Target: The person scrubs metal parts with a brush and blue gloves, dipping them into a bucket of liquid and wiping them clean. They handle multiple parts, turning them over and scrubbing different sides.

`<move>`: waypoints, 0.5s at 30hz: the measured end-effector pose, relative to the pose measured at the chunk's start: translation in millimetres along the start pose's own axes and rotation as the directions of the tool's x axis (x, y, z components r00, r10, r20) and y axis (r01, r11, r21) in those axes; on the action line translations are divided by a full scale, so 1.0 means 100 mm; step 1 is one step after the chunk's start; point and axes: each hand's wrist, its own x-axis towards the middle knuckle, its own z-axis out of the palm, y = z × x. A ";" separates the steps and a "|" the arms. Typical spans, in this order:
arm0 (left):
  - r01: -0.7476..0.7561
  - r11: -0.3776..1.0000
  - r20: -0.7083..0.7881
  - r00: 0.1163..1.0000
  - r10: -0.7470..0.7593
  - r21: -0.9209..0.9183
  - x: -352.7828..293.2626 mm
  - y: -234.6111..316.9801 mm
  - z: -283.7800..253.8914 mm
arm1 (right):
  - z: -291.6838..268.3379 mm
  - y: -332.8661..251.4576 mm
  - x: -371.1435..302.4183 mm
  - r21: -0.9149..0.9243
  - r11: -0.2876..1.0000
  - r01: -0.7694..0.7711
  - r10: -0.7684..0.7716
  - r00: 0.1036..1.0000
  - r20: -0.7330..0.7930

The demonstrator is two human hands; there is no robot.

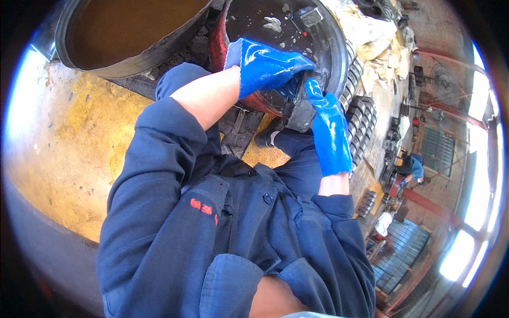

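Both my hands wear long, shiny blue rubber gloves. A dark, wet-looking metal block [303, 110] is between them, tilted over the near rim of a round drum [341, 50] with a dark inside. My left hand [270, 69] reaches in from the left, its fingers closed at the block's upper end. Its fingertips are partly hidden. On the block's right side, my right hand [330, 130] grips it with the thumb along the edge and the other fingers out of sight behind. Inside the drum lies a small grey rectangular piece [310, 17], among pale flecks.
A wide metal tub [132, 62] of brown liquid stands at the upper left. Stacked ridged metal parts [361, 124] line the right of the drum, below pale crumpled sheeting [379, 42]. Yellow-stained floor [85, 143] lies left. A person in blue [413, 167] bends down far right.
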 end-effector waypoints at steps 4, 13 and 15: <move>-0.035 0.994 -0.050 0.998 0.040 0.107 0.02 -0.10 0.02 | 0.00 -0.01 -0.01 0.000 1.000 -0.002 0.002 1.000 0.003; -0.144 0.956 -0.086 0.982 0.171 0.257 0.03 -0.11 0.02 | 0.02 -0.02 -0.02 0.001 1.000 -0.016 0.016 1.000 0.003; -0.012 0.998 -0.018 1.000 0.013 0.055 0.03 -0.05 0.02 | 0.01 -0.01 -0.02 0.001 1.000 -0.019 0.019 1.000 0.003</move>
